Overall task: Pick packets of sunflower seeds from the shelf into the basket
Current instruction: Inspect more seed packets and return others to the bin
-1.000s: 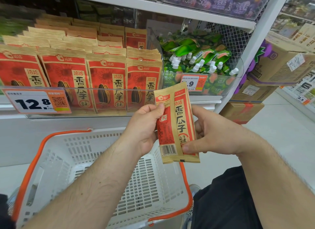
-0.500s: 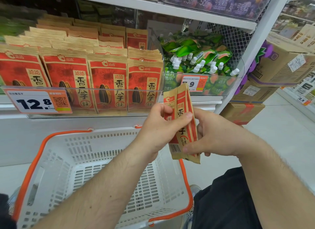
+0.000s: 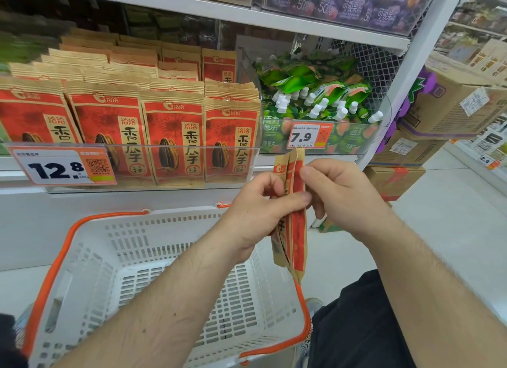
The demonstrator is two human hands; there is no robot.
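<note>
A red-and-tan sunflower seed packet hangs upright and edge-on above the right rim of the white basket, which has orange handles. My left hand grips its middle, index finger wrapped across the front. My right hand pinches its upper right edge with the thumb against it. Rows of the same packets stand on the shelf behind a clear rail, just above and left of my hands. I see no packets inside the basket.
Green spouted pouches fill the bin right of the seed packets. Price tags 12.8 and 7.9 hang on the rail. Cardboard boxes stack on the floor at right. A white shelf post stands between them.
The packet has turned from face-on to edge-on. My left hand has wrapped further round its middle, and my right hand has shifted from its lower part up to its top edge.
</note>
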